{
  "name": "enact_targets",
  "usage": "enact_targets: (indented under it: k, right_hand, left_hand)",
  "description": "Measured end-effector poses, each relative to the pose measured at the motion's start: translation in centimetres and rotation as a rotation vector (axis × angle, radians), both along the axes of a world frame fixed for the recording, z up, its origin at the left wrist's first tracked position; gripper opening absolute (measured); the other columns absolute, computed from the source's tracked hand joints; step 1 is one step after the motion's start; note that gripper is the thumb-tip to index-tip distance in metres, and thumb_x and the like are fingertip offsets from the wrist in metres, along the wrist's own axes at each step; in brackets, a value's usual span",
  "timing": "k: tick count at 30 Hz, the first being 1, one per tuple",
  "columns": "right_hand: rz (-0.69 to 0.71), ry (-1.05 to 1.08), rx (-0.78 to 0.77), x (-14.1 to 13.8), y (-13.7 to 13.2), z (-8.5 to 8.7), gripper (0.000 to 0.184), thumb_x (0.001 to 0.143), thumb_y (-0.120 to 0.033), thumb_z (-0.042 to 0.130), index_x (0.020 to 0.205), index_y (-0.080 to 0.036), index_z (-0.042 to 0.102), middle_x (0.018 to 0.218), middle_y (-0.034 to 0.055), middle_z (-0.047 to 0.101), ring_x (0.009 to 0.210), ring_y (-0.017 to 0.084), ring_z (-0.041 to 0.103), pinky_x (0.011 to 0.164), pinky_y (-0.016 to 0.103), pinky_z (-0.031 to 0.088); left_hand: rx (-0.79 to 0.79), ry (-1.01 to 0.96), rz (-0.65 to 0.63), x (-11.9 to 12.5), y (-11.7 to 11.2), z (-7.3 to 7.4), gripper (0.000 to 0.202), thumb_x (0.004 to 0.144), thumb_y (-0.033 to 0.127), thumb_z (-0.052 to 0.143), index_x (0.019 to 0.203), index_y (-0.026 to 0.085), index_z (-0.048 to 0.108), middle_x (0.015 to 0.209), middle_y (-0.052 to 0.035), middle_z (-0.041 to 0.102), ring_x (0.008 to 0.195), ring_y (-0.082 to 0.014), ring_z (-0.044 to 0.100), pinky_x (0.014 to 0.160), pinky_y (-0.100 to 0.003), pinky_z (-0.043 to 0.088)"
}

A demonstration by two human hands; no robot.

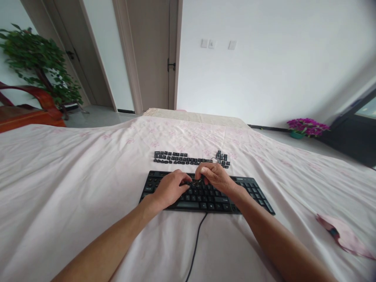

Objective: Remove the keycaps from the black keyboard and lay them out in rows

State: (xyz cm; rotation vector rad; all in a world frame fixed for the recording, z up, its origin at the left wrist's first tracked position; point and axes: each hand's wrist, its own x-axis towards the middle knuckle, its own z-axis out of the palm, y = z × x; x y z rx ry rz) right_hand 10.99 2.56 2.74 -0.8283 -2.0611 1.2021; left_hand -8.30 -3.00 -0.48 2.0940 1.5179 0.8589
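One thin black cable (197, 239) trails from the near edge of a long black plastic keyboard (205, 197), which lies on a pale pink, flower-printed cloth (88, 188) in front of the person. The left hand (171, 188) rests over the keyboard, its thumb and forefinger bent in toward the upper middle rows; whether they grip anything I cannot tell. The right hand (216, 178) comes in from the other side and appears to pinch a small dark item with a metallic glint (197, 182), too blurred to identify. Fine two-handed work on that one spot seems to be the step in hand. The next move, I judge, calls for a steady keyboard and a light, precise pinch that spares the neighbouring keys.

Just beyond lie loose black square keycaps (172, 158) in rough rows, with a smaller cluster of black keycaps (221, 156) to the right. Farther off, a green pot of magenta flowers (308, 127) stands near the white wall (264, 70).
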Motion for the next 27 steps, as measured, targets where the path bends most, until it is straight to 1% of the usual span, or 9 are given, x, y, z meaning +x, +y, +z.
enact_targets:
  k: [3,5,9,12,16,20,24,27]
  right_hand:
    - [0.049,-0.054,0.027,-0.3,-0.1,-0.3,0.053,0.087,-0.060,0.045,0.071,-0.014,0.065,0.068,0.0036,0.062,0.052,0.010,0.050,0.049,0.021,0.039]
    - [0.084,-0.095,0.092,-0.5,-0.1,-0.4,0.054,0.088,-0.061,0.043,0.071,-0.015,0.065,0.069,0.0039,0.063,0.054,0.010,0.051,0.051,0.021,0.040]
    - [0.165,-0.165,0.275,-1.0,-0.2,-0.5,0.055,0.091,-0.059,0.039,0.069,-0.015,0.065,0.070,0.0039,0.063,0.063,0.012,0.055,0.062,0.023,0.043]
    - [0.178,-0.166,0.313,-1.3,-0.4,-0.8,0.055,0.093,-0.056,0.036,0.066,-0.016,0.061,0.068,0.0032,0.061,0.064,0.013,0.056,0.065,0.024,0.043]
    - [0.108,-0.095,0.342,-1.7,-0.6,-2.2,0.058,0.095,-0.055,0.030,0.061,-0.017,0.057,0.064,0.0027,0.057,0.061,0.013,0.054,0.065,0.025,0.043]
    - [-0.023,-0.012,0.443,-1.8,-0.9,-3.6,0.055,0.097,-0.050,0.026,0.059,-0.019,0.051,0.061,0.0028,0.054,0.059,0.014,0.051,0.064,0.027,0.043]
    - [-0.079,0.026,0.528,-1.6,-1.4,-4.0,0.050,0.097,-0.045,0.027,0.059,-0.020,0.048,0.062,0.0036,0.054,0.060,0.014,0.050,0.062,0.027,0.042]
    - [-0.104,0.060,0.531,-1.5,-1.6,-4.1,0.050,0.097,-0.044,0.027,0.057,-0.020,0.047,0.060,0.0034,0.053,0.058,0.014,0.050,0.061,0.028,0.043]
  left_hand:
    - [-0.008,-0.021,-0.008,0.0,0.0,0.0,0.021,0.075,0.020,0.064,0.094,0.025,0.070,0.092,-0.0019,0.067,0.084,-0.0198,0.062,0.072,-0.027,0.047]
    - [-0.003,-0.016,-0.010,0.1,0.1,0.0,0.019,0.074,0.020,0.065,0.091,0.026,0.071,0.088,-0.0014,0.067,0.082,-0.0197,0.062,0.071,-0.028,0.045]
    - [0.022,0.050,-0.017,0.4,0.2,0.1,0.008,0.073,0.024,0.068,0.080,0.025,0.071,0.079,0.0000,0.064,0.078,-0.0193,0.060,0.068,-0.027,0.041]
    - [0.030,0.092,-0.015,0.7,0.2,-0.1,0.006,0.072,0.030,0.071,0.075,0.025,0.070,0.076,0.0007,0.064,0.077,-0.0195,0.059,0.066,-0.026,0.039]
    - [0.059,0.086,0.028,1.3,0.2,-0.5,0.009,0.072,0.033,0.071,0.073,0.025,0.068,0.079,0.0009,0.066,0.080,-0.0198,0.059,0.068,-0.027,0.039]
    - [0.079,0.092,0.035,1.9,0.0,-0.3,0.012,0.081,0.033,0.062,0.074,0.024,0.067,0.079,0.0001,0.066,0.079,-0.0186,0.060,0.069,-0.027,0.039]
    - [0.097,0.084,0.006,2.2,-0.3,0.0,0.023,0.089,0.033,0.051,0.076,0.024,0.067,0.078,-0.0001,0.066,0.077,-0.0170,0.060,0.066,-0.026,0.038]
    - [0.103,0.046,0.001,2.2,-0.4,-0.1,0.025,0.090,0.033,0.050,0.075,0.023,0.068,0.078,-0.0007,0.067,0.076,-0.0170,0.060,0.066,-0.026,0.038]
